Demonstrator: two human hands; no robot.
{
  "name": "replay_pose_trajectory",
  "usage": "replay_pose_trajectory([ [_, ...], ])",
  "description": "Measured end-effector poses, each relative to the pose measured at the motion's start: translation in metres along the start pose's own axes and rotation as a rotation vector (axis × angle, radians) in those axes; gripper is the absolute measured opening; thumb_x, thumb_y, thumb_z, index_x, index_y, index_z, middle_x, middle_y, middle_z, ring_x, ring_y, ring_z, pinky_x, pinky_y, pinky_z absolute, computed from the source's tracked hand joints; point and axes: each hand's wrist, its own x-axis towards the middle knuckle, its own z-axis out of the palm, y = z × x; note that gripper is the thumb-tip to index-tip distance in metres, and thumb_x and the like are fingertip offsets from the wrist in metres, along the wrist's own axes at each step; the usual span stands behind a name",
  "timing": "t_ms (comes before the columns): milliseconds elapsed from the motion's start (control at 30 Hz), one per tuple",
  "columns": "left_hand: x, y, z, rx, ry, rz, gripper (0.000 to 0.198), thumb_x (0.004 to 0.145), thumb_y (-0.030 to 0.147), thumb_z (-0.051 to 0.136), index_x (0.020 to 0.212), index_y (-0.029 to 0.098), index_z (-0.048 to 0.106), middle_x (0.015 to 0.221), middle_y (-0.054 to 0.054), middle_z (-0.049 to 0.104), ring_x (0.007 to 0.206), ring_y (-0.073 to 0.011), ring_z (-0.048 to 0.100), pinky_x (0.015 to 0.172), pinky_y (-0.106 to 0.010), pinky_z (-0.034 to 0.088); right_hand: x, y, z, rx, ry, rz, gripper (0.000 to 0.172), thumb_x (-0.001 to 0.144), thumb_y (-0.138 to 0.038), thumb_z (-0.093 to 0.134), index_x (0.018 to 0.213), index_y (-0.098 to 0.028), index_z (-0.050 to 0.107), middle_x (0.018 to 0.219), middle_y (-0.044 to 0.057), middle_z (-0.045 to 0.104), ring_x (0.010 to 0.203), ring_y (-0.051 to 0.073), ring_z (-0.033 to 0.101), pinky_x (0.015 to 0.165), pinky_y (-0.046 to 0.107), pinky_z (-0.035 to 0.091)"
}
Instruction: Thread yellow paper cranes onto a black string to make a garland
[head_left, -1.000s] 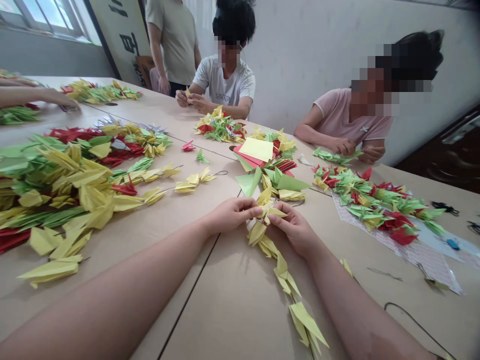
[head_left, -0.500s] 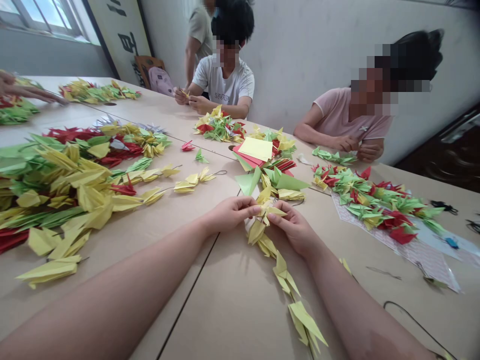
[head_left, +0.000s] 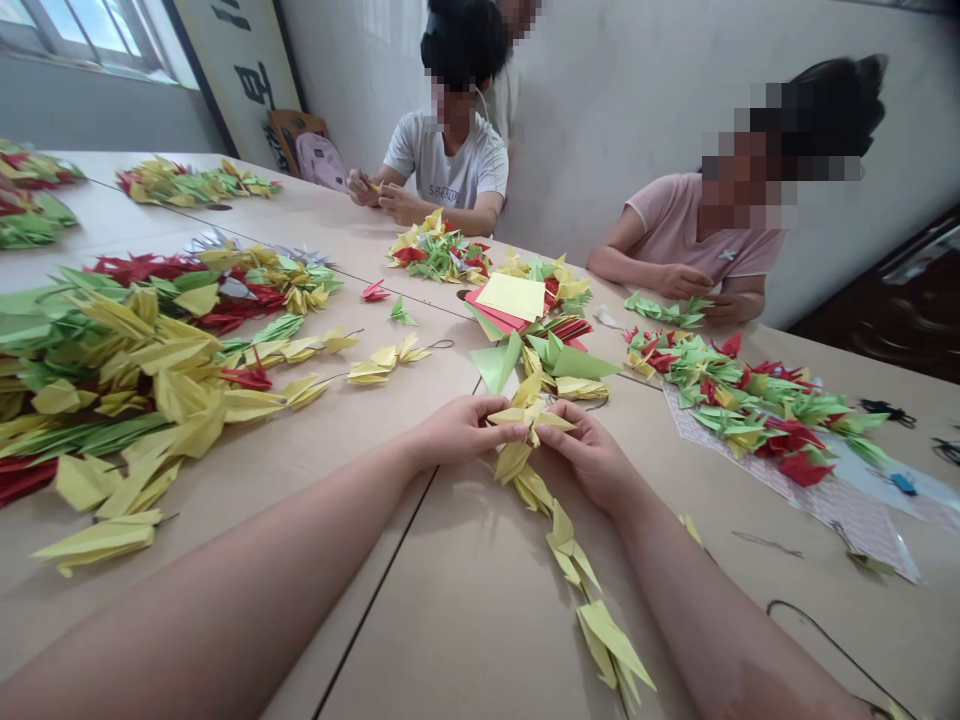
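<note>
Between my two hands is a yellow folded paper crane (head_left: pixel 531 416) with its wings spread to either side. My left hand (head_left: pixel 471 428) pinches its left side, thumb in front and fingers behind. On the opposite side my right hand (head_left: pixel 586 446) grips it near the middle, thumb forward; its lower fingers are partly hidden. From this crane a string of yellow paper cranes (head_left: pixel 568 546) trails down the table toward me. Just beyond my fingers lie folded green paper pieces (head_left: pixel 574 362) and a stack of square paper sheets (head_left: pixel 513 298), yellow on top.
A large heap of yellow, green and red cranes (head_left: pixel 172 350) covers the left side. More strung cranes (head_left: pixel 757 395) rest on a patterned sheet at right. A black cord (head_left: pixel 832 640) lies near my right forearm. Two people (head_left: pixel 457 170) sit across the table, with another behind.
My left thumb has slid rightward and down to the crane's middle, and its wings now show more spread. The standing person behind moved right. A hand at far left has left the view.
</note>
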Motion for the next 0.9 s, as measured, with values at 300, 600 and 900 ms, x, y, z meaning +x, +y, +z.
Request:
replay_pose_trajectory([
  [300,0.0018,-0.0056,0.0008,0.029,0.017,-0.027,0.039,0.073,0.052,0.050,0.078,0.014,0.055,0.064,0.003,0.046,0.061,-0.0099,0.045,0.056,-0.021,0.038,0.0002,0.0007,0.0002,-0.003,-0.028,0.019,0.019,0.070,-0.030,0.066,0.070,-0.019,0.050,0.072,-0.003,0.059,0.069,0.010,0.056,0.065,0.023,0.042],
  [600,0.0008,-0.0046,0.0008,0.002,0.007,-0.025,0.037,0.074,0.050,0.051,0.082,0.014,0.056,0.068,0.001,0.052,0.064,-0.0116,0.049,0.058,-0.022,0.040,-0.0011,-0.0005,0.0009,-0.045,-0.006,-0.003,0.019,0.071,-0.030,0.065,0.069,-0.020,0.049,0.068,-0.003,0.056,0.064,0.010,0.053,0.059,0.022,0.042],
  [900,0.0002,-0.0016,0.0001,0.062,0.022,0.000,0.039,0.076,0.051,0.046,0.083,0.014,0.057,0.070,0.000,0.052,0.066,-0.0124,0.050,0.060,-0.022,0.040,-0.0020,-0.0015,0.0032,-0.069,0.022,0.001,0.022,0.069,-0.033,0.066,0.067,-0.019,0.048,0.070,-0.001,0.057,0.065,0.012,0.054,0.059,0.024,0.043],
])
